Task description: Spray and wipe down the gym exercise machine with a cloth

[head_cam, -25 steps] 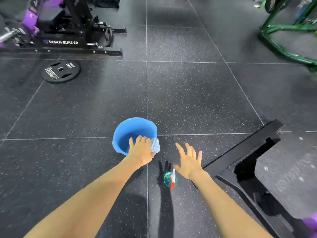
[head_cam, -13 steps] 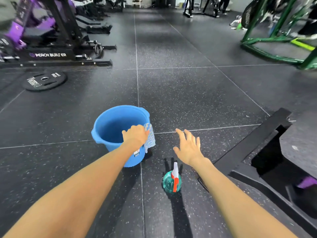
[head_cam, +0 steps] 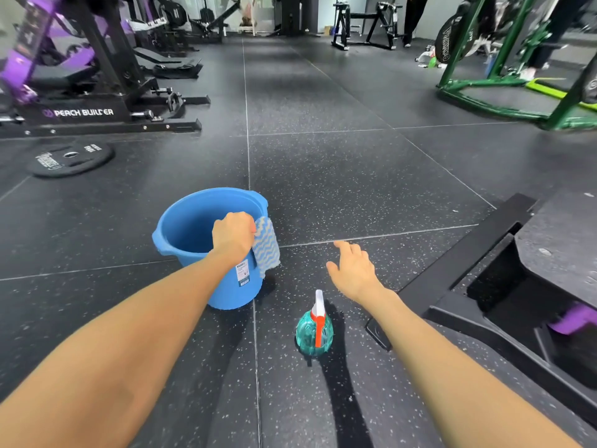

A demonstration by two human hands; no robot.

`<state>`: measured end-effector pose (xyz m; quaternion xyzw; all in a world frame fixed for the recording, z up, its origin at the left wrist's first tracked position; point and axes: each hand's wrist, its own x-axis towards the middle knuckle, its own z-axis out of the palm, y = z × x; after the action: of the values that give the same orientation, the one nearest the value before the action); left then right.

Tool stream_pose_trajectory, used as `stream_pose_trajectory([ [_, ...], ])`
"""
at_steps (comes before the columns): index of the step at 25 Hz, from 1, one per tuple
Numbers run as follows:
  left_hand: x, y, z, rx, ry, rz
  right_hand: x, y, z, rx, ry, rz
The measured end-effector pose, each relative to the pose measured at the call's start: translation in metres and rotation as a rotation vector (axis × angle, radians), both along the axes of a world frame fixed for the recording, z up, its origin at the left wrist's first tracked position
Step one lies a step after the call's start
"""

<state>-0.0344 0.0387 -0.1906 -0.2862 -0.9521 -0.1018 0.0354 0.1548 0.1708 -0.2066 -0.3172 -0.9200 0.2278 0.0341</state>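
On the left machine base [head_cam: 135, 126], "PEACH BUILDER" lettering [head_cam: 83, 112], left hand [head_cam: 233, 237] gripping cloth [head_cam: 266, 248]

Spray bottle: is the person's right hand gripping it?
No, the right hand is open and apart from the spray bottle, which stands untouched.

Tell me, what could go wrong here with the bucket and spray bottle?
The left hand grips the cloth at the rim of the blue bucket; a sharp tug might tip it. The open right hand hovers just past the upright spray bottle; its wrist could knock that over.
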Motion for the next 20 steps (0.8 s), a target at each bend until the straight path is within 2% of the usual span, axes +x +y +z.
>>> stream_pose_trajectory([
  [3, 0.004, 0.008, 0.011, 0.295, -0.084, -0.07, -0.002, 0.002, -0.003, -0.074, 0.045, 0.013],
  [4, 0.011, 0.011, 0.016, 0.427, -0.144, -0.112, -0.004, 0.001, -0.003, -0.149, 0.096, 0.01],
  [6, 0.028, 0.022, 0.03, 0.61, -0.304, -0.196, -0.008, -0.005, 0.002, -0.429, 0.265, -0.047],
  [9, 0.056, 0.04, 0.047, 0.757, -0.794, -0.241, -0.017, -0.009, 0.012, -0.932, 0.508, -0.148],
  [10, 0.064, 0.045, 0.048, 0.767, -0.97, -0.255, -0.018, -0.01, 0.013, -0.993, 0.573, -0.175],
  [11, 0.072, 0.049, 0.046, 0.761, -1.11, -0.285, -0.018, -0.008, 0.011, -0.961, 0.625, -0.203],
  [13, 0.081, 0.054, 0.037, 0.688, -1.24, -0.378, -0.01, 0.0, 0.008, -0.714, 0.643, -0.287],
  [14, 0.084, 0.057, 0.03, 0.613, -1.226, -0.419, -0.001, 0.007, 0.004, -0.601, 0.619, -0.335],
  [16, 0.084, 0.057, 0.009, 0.38, -1.016, -0.443, 0.019, 0.019, -0.001, -0.471, 0.576, -0.429],
  [18, 0.078, 0.051, -0.017, 0.02, -0.716, -0.418, 0.041, 0.032, -0.006, -0.462, 0.55, -0.508],
  [20, 0.074, 0.039, -0.042, -0.409, -0.654, -0.434, 0.058, 0.04, -0.013, -0.488, 0.529, -0.583],
])
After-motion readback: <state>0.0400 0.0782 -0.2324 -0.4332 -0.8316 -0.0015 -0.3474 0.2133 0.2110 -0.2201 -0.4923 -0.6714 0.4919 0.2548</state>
